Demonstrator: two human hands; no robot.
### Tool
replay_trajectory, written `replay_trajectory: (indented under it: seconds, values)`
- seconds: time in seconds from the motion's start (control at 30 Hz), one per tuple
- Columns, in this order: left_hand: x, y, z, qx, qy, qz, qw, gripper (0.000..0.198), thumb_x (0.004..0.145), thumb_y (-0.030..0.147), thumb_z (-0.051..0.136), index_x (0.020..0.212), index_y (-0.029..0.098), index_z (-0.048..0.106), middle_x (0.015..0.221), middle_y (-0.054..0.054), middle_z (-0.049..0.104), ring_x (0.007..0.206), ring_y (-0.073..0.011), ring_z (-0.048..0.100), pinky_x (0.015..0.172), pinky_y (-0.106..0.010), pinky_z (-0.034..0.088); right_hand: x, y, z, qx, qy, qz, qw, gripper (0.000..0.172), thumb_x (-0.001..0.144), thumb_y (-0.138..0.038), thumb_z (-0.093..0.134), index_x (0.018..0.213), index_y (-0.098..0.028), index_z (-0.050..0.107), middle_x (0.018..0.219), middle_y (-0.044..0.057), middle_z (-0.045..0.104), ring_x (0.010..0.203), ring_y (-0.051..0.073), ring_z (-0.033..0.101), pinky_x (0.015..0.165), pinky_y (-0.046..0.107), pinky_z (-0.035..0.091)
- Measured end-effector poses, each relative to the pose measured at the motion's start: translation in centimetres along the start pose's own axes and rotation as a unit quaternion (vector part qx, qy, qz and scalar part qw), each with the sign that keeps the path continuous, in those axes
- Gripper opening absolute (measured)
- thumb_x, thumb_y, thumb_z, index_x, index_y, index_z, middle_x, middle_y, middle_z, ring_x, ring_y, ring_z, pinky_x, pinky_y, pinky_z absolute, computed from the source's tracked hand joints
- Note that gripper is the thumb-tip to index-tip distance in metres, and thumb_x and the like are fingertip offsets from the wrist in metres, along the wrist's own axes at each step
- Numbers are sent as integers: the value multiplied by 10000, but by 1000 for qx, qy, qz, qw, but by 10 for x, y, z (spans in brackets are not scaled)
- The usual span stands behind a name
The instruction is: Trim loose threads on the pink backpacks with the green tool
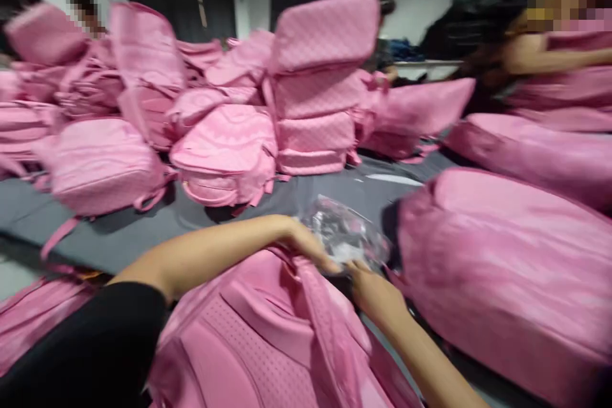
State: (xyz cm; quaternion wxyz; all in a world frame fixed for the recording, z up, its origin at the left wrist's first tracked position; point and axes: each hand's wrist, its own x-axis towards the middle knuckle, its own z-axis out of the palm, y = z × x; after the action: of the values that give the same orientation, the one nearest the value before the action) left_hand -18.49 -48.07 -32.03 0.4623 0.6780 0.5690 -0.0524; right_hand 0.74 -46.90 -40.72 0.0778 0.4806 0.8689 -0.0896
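Note:
A pink backpack (268, 338) stands close in front of me, its padded, perforated back panel and straps facing me. Both my arms reach past its top. Beyond it, a crinkled clear plastic bag (347, 226) lies on the dark table, with something pale inside. My left hand (310, 247) is bent down at the bag's near left edge; motion smears its fingers. Curled at the near edge of the same bag is my right hand (370, 284), its fingers closed on the plastic. The two hands are a short way apart.
Several pink backpacks, among them one in the middle (224, 153), line the dark grey table (201, 229). A quilted stack (318, 89) rises behind. A large pink backpack (507, 268) lies close on the right. Co-workers are at the back; a person's arm (554, 57) reaches in at right.

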Motion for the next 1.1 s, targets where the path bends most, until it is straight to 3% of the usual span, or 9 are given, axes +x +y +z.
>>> replay_trajectory:
  seconds: [0.07,0.1,0.2,0.33,0.5,0.67,0.77,0.9,1.1]
  values:
    - [12,-1,-14,9,30,-7,999,264,801,315,713,1037,196,723,1143,-24,723,1035,-180,663,832,-243,545,11,17,24,-55,31,-39,997,525,873,-35,446,1316,-223,656,1382,126,649,966,242,756,723,289,563]
    - [19,-2,-21,24,49,-16,998,279,815,291,725,1076,194,709,1218,-36,697,1099,-188,648,873,-261,548,17,25,34,-66,67,-100,990,539,879,-45,453,1343,-242,642,1405,122,634,1022,247,744,796,308,577]
    - [41,-5,-26,81,83,-45,992,283,893,277,707,1150,166,668,1285,-87,647,1148,-210,629,965,-371,553,30,31,51,-104,89,-198,971,545,894,-56,449,1358,-276,632,1421,117,622,1027,251,745,827,335,599]
    - [56,-10,-16,158,116,-43,980,253,955,328,645,1156,175,656,1241,-81,650,1128,-204,636,994,-435,549,38,7,36,-164,44,-79,982,469,905,-8,383,1193,-192,704,1176,179,731,773,252,769,602,316,571]
    - [59,-28,-21,170,260,-25,950,336,970,376,614,1225,158,613,1217,-87,648,1102,-212,643,972,-442,548,42,-4,10,-156,52,11,986,489,978,-38,291,1370,-125,569,1169,237,692,978,253,742,758,317,544]
    - [59,-35,-23,109,346,32,931,211,975,184,470,1113,165,629,1088,-73,709,1028,-215,669,892,-356,518,25,-2,12,-139,18,85,987,444,955,-45,364,1357,-64,552,993,222,734,906,266,753,714,309,545]
    - [55,-28,-20,90,355,76,927,210,926,134,473,1033,177,648,1057,-62,726,987,-199,669,855,-297,491,33,-12,7,-132,37,66,988,492,1004,-136,369,1494,-118,404,1147,212,711,970,242,736,763,306,546]
    - [50,-23,-18,87,345,115,928,188,888,130,514,981,187,668,988,-35,732,924,-175,660,826,-263,479,64,-25,3,-127,39,20,991,396,1019,-262,449,1388,-135,513,1191,203,697,1044,257,706,836,322,536]
    - [47,-31,-20,75,325,125,935,175,851,128,548,920,182,699,905,-20,735,840,-155,650,765,-238,470,76,-31,16,-141,28,-25,989,428,1001,-91,292,1380,-45,485,1243,266,638,1049,256,700,838,329,528]
